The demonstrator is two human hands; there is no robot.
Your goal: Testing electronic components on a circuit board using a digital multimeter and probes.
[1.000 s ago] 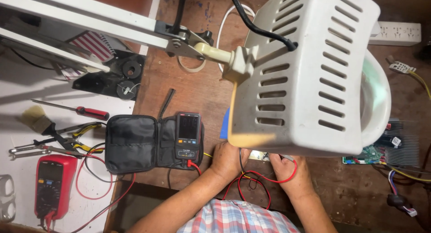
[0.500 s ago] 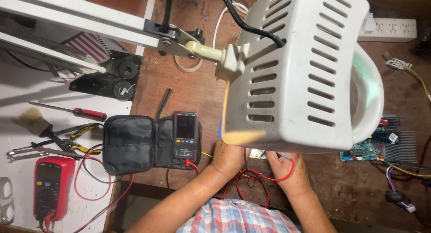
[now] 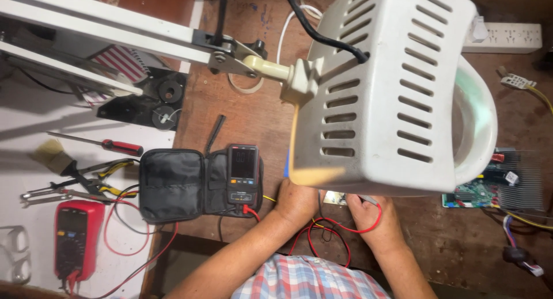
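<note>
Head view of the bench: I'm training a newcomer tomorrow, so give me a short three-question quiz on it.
1. True or false: the black multimeter sits propped in an open black case.
2. What hides most of the fingers of the left hand and the right hand? A) the lamp head B) the power strip C) the brush
3. What colour is the second multimeter at the lower left?

Key: 1 true; 2 A; 3 red.

One head camera looks steeply down, close above the workbench (image 3: pixel 242 103)
</note>
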